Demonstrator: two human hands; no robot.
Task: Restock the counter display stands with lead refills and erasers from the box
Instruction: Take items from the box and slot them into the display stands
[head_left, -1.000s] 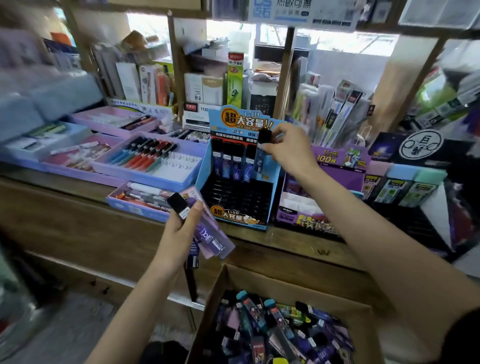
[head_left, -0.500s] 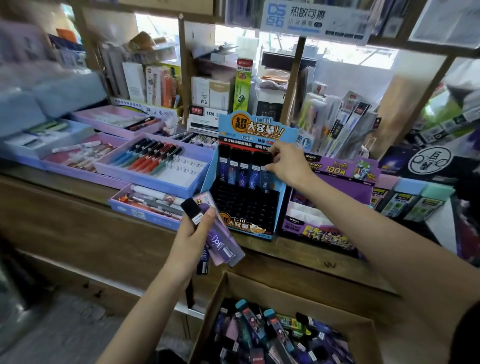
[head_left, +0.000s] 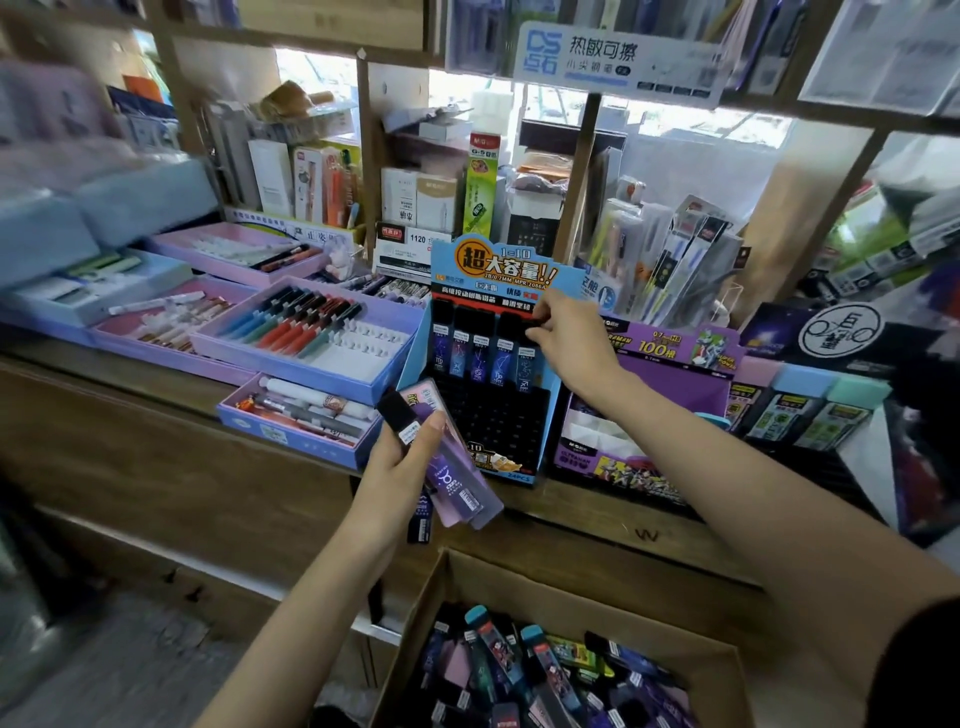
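My right hand (head_left: 566, 343) pinches the cap of a lead refill tube (head_left: 525, 366), fifth in the top row of the blue display stand (head_left: 493, 270). My left hand (head_left: 400, 467) grips several purple refill tubes (head_left: 452, 478). I judge restocking barely begun: the lower rows are bare and the cardboard box (head_left: 597, 608) below the counter's front edge is full.

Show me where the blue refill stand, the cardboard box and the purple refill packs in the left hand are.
blue refill stand (head_left: 493, 421), head view, on its empty black slotted panel.
cardboard box (head_left: 545, 603), head view, on its inner back wall.
purple refill packs (head_left: 452, 478), head view, on the front pack's label.
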